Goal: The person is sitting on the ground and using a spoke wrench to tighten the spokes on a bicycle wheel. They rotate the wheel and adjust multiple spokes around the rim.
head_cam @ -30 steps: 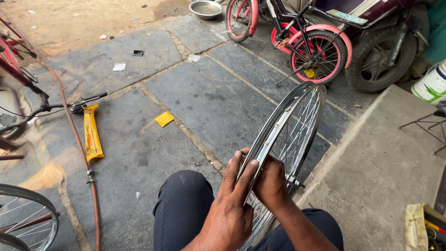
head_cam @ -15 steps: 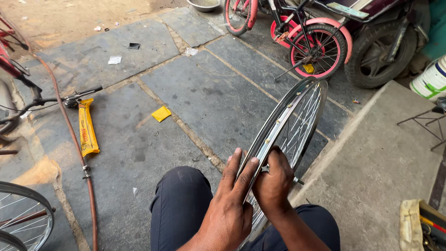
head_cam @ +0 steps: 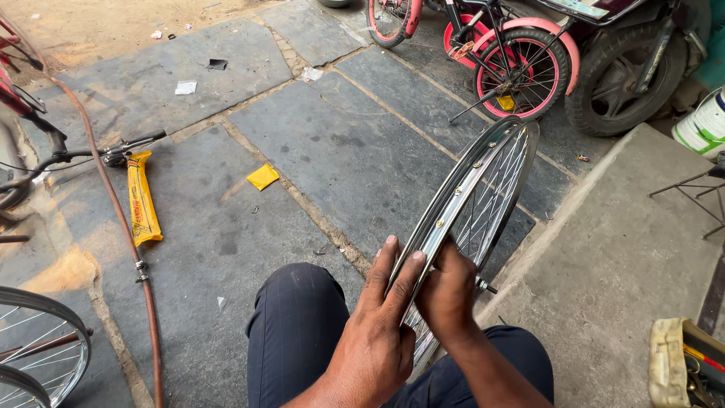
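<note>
Two hands clamp bare wheel rim (head_cam: 483, 181) at lower centre: left hand (head_cam: 377, 332) flat outside, right hand (head_cam: 447, 291) pinching spoke side, steadying it upright over knees.

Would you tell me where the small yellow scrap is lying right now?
In the head view, the small yellow scrap lies on the stone paving, left of the wheel rim, right of the flat yellow package.

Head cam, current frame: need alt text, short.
Seated person's left hand and right hand grip a bare spoked bicycle wheel rim, upright between their knees on grey stone paving. Pink child's bicycle parked ahead; reddish hose at left.
</note>
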